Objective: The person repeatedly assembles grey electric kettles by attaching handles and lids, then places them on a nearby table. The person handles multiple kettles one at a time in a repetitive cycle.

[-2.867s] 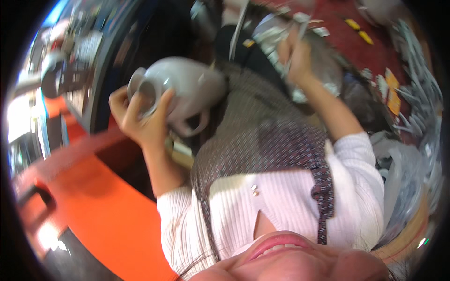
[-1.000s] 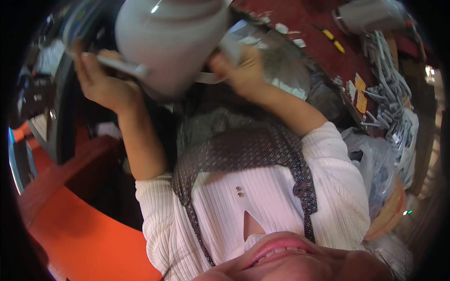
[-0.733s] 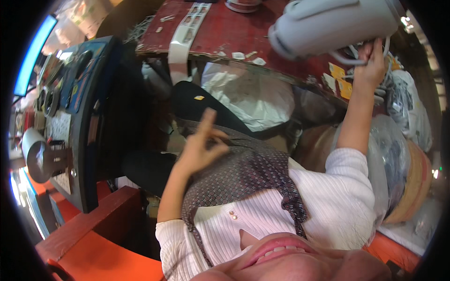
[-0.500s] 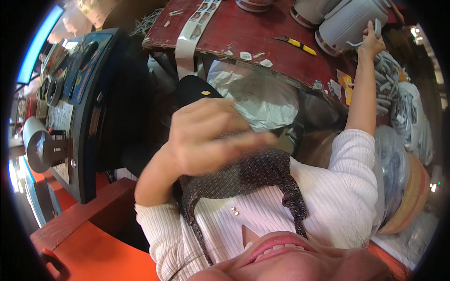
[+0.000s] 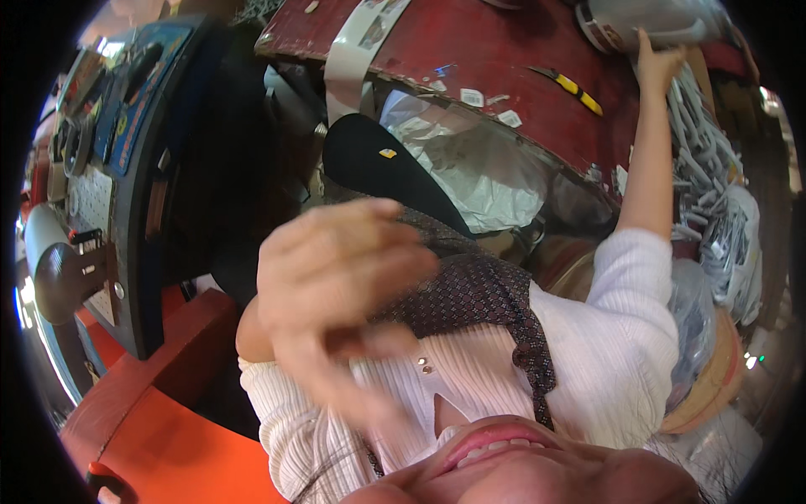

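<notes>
My right arm reaches far to the upper right, where my right hand (image 5: 659, 67) is against a grey jug (image 5: 646, 23) with a shiny band round its base. The jug is tilted on its side and partly smeared, and the handle does not show clearly. My fingers seem closed on its near side. In front of my chest hangs my left hand (image 5: 336, 277), blurred, with thumb and fingers apart and nothing seen in it. A yellow and black utility knife (image 5: 578, 91) lies on the red tabletop (image 5: 520, 63) left of my right forearm.
A strip of picture stickers (image 5: 365, 46) drapes over the table edge, near small white labels (image 5: 472, 97). Below sits a crumpled clear plastic bag (image 5: 487, 181). Grey plastic parts (image 5: 693, 139) are heaped at right. A dark-edged bench (image 5: 151, 227) and an orange seat (image 5: 176, 445) flank my left.
The grey jug has shifted farther away and lies more level, with my right hand beside it. My left hand has come back left and down, its thumb spreading from the fingers. The view has turned slightly.
</notes>
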A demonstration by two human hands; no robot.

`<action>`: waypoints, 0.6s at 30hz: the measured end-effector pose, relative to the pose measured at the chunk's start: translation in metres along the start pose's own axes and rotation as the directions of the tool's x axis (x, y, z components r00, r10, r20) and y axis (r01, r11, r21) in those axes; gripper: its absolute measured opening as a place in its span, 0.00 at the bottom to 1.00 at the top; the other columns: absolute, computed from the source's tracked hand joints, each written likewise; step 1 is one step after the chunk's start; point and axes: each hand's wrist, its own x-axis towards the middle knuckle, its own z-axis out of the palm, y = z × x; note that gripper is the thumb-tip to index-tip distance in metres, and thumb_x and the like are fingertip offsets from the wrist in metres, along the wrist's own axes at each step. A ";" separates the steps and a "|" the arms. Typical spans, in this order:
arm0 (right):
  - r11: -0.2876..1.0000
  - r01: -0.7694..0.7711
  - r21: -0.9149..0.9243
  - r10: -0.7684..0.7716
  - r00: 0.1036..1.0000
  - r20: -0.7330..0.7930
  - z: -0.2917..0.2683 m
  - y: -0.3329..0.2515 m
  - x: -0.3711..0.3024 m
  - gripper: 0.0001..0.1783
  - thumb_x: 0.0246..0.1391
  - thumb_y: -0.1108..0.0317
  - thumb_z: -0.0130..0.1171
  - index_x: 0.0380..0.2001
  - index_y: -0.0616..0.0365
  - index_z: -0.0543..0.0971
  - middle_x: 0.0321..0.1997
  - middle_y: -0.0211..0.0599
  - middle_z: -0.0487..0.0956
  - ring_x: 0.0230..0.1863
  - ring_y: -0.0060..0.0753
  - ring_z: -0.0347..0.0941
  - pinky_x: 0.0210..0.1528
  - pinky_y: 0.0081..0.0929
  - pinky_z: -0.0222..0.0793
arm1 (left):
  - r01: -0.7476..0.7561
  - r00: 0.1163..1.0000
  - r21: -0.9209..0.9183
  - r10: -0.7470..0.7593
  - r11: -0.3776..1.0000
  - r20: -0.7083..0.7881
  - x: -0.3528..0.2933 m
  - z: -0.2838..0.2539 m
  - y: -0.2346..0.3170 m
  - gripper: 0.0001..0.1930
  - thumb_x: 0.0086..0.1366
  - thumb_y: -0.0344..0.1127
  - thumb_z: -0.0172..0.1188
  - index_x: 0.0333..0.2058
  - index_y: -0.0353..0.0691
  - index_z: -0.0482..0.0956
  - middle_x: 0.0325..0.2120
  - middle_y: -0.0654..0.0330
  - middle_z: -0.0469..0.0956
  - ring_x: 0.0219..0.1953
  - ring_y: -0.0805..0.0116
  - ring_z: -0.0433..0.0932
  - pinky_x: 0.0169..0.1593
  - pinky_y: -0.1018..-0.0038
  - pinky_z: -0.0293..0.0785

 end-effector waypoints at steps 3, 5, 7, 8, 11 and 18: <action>0.923 0.194 0.331 -0.196 0.980 -0.028 -0.038 -0.097 -0.069 0.41 0.49 0.63 0.73 0.60 0.71 0.65 0.59 0.56 0.71 0.62 0.51 0.66 0.63 0.40 0.64 | 0.359 0.925 0.161 -0.373 0.919 0.070 -0.064 -0.010 -0.021 0.14 0.52 0.25 0.65 0.40 0.37 0.84 0.27 0.56 0.80 0.29 0.60 0.81 0.40 0.63 0.81; 0.746 0.064 0.662 -0.363 0.874 0.324 -0.035 -0.169 -0.098 0.19 0.50 0.68 0.72 0.47 0.58 0.82 0.46 0.37 0.82 0.45 0.37 0.79 0.51 0.29 0.74 | 0.456 0.876 0.202 -0.477 0.867 0.068 -0.095 -0.008 -0.026 0.12 0.52 0.25 0.67 0.37 0.36 0.85 0.25 0.59 0.79 0.27 0.63 0.80 0.40 0.65 0.81; 0.696 0.259 0.670 -0.576 0.758 0.305 -0.011 -0.229 -0.103 0.09 0.50 0.71 0.70 0.37 0.56 0.86 0.43 0.35 0.85 0.48 0.37 0.79 0.51 0.30 0.74 | 0.428 0.878 0.298 -0.471 0.853 0.085 -0.113 -0.009 -0.032 0.11 0.52 0.26 0.68 0.37 0.36 0.85 0.24 0.60 0.79 0.26 0.63 0.79 0.40 0.66 0.81; 0.666 0.211 0.715 -0.579 0.751 0.318 0.007 -0.255 -0.100 0.10 0.55 0.65 0.66 0.39 0.55 0.85 0.46 0.34 0.84 0.49 0.39 0.79 0.53 0.32 0.73 | 0.424 0.876 0.353 -0.477 0.834 0.075 -0.120 -0.009 -0.035 0.12 0.52 0.27 0.69 0.37 0.37 0.85 0.24 0.60 0.78 0.26 0.63 0.79 0.40 0.66 0.81; 0.704 0.037 0.709 -0.508 0.723 0.467 0.061 -0.308 -0.093 0.32 0.43 0.52 0.73 0.49 0.58 0.81 0.47 0.46 0.80 0.52 0.49 0.73 0.59 0.40 0.67 | 0.481 0.848 0.353 -0.528 0.803 0.047 -0.139 -0.015 -0.041 0.12 0.51 0.26 0.68 0.37 0.38 0.85 0.24 0.60 0.78 0.27 0.62 0.79 0.40 0.66 0.81; 0.756 0.008 0.654 -0.458 0.720 0.521 0.119 -0.314 -0.119 0.16 0.41 0.55 0.74 0.31 0.53 0.88 0.43 0.39 0.80 0.46 0.47 0.75 0.52 0.40 0.71 | 0.572 0.810 0.373 -0.574 0.731 -0.118 -0.179 -0.028 -0.040 0.13 0.53 0.26 0.69 0.39 0.39 0.85 0.25 0.56 0.79 0.29 0.58 0.80 0.37 0.67 0.78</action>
